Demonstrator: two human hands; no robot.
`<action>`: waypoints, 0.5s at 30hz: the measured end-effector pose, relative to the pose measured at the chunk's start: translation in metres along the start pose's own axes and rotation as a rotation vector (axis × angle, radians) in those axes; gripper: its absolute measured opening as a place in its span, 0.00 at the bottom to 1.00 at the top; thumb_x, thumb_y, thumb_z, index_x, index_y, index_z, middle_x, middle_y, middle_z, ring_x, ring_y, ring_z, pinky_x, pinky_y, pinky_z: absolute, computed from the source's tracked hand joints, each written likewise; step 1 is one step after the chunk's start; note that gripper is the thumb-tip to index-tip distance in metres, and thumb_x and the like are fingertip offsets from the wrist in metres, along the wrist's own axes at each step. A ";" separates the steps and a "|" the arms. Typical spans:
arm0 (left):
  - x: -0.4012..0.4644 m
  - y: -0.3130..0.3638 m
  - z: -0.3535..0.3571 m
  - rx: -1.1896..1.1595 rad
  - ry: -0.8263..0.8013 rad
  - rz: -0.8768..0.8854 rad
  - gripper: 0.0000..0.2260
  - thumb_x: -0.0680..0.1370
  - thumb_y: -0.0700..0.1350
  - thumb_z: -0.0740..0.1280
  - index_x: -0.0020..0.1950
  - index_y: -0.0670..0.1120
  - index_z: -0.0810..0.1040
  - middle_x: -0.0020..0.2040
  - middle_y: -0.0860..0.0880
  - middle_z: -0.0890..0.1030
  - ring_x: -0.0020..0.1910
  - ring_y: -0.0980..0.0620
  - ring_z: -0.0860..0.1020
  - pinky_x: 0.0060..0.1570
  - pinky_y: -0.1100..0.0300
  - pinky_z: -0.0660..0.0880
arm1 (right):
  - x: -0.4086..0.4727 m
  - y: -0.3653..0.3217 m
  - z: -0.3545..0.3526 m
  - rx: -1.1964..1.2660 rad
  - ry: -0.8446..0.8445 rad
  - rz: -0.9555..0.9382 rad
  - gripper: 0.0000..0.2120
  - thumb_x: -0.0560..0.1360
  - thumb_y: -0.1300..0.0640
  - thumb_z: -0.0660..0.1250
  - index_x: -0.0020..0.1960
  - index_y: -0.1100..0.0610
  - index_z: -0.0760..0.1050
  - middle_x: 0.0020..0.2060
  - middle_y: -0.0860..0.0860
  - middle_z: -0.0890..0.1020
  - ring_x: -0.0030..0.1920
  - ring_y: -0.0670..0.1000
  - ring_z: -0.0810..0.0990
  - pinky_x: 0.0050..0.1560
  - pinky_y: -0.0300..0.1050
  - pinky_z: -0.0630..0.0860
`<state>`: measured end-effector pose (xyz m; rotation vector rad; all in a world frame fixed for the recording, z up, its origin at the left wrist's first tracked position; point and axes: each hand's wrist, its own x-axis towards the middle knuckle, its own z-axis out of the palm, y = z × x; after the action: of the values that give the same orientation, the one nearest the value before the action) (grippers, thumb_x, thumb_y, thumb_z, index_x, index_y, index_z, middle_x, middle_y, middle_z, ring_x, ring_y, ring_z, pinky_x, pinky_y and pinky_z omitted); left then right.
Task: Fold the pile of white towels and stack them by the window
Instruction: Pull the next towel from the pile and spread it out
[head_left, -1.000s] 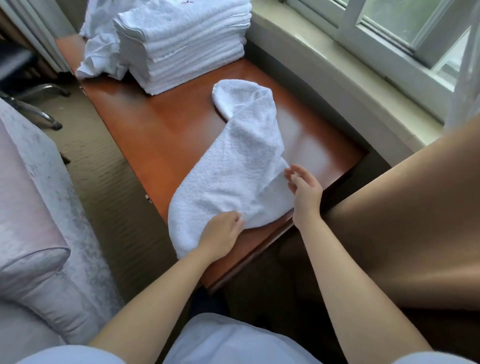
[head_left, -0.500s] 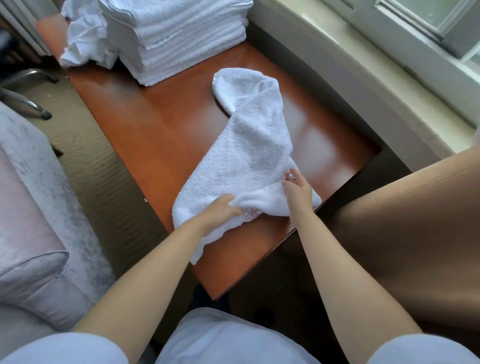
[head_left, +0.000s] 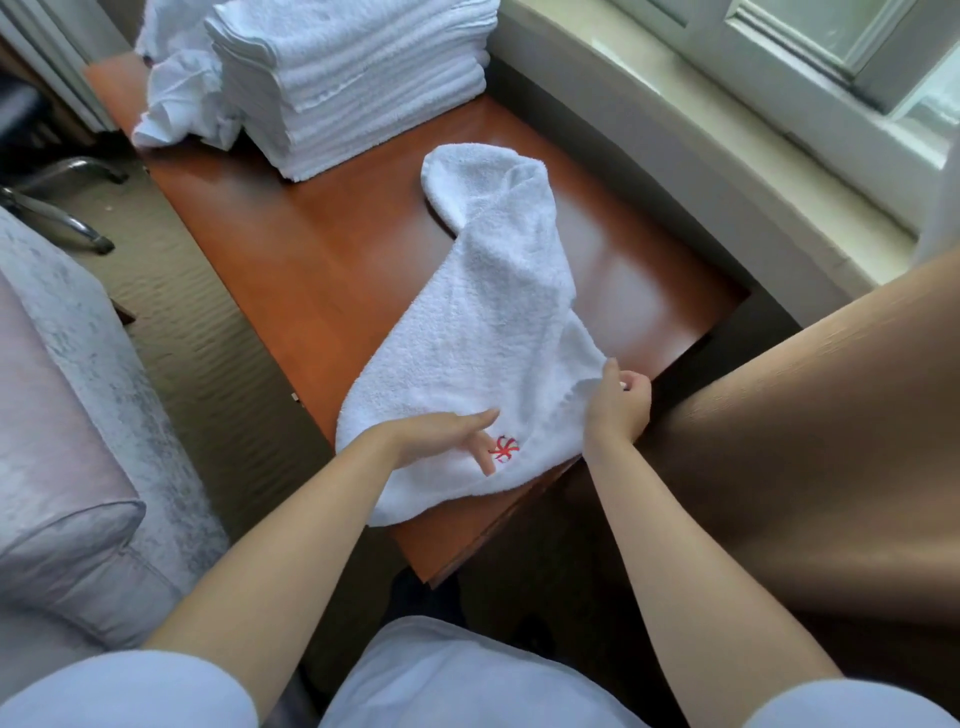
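Red embroidered logo (head_left: 505, 448), unreadable, frame centre | white towel (head_left: 483, 332) rumpled | my left hand (head_left: 441, 436) flat on it | right hand (head_left: 618, 408) pinches its edge

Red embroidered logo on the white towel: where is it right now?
Head view: the red embroidered logo sits on the near end of the white terry towel, between the left hand and the right hand, near the wooden table edge.

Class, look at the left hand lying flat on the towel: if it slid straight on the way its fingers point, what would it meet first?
The left hand points right, across the towel. It would first cross the red embroidered logo, then probably meet the right hand pinching the towel's edge.
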<state>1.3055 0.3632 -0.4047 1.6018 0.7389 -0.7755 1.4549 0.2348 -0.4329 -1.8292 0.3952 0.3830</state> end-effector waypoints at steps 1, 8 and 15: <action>-0.002 0.003 0.005 0.115 0.001 -0.005 0.29 0.80 0.66 0.51 0.42 0.52 0.86 0.68 0.58 0.74 0.69 0.58 0.68 0.69 0.57 0.55 | -0.004 0.000 -0.006 -0.047 0.054 -0.018 0.07 0.78 0.52 0.63 0.54 0.54 0.71 0.48 0.50 0.77 0.45 0.49 0.76 0.44 0.43 0.73; 0.009 -0.018 0.027 0.221 0.475 -0.001 0.18 0.81 0.46 0.61 0.71 0.49 0.71 0.59 0.46 0.80 0.55 0.49 0.79 0.51 0.60 0.73 | -0.014 0.008 -0.024 -0.830 0.039 -0.341 0.19 0.73 0.59 0.65 0.63 0.50 0.74 0.67 0.52 0.68 0.70 0.55 0.61 0.74 0.53 0.52; 0.015 -0.011 -0.001 0.539 0.686 -0.172 0.16 0.78 0.42 0.56 0.58 0.38 0.78 0.59 0.40 0.79 0.58 0.41 0.76 0.55 0.51 0.75 | -0.014 -0.010 -0.006 -1.223 -0.508 -0.259 0.11 0.77 0.49 0.57 0.43 0.54 0.73 0.40 0.48 0.74 0.51 0.53 0.75 0.59 0.51 0.69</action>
<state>1.3054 0.3668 -0.4229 2.3652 1.2383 -0.5617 1.4473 0.2327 -0.4159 -2.7700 -0.5729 1.0184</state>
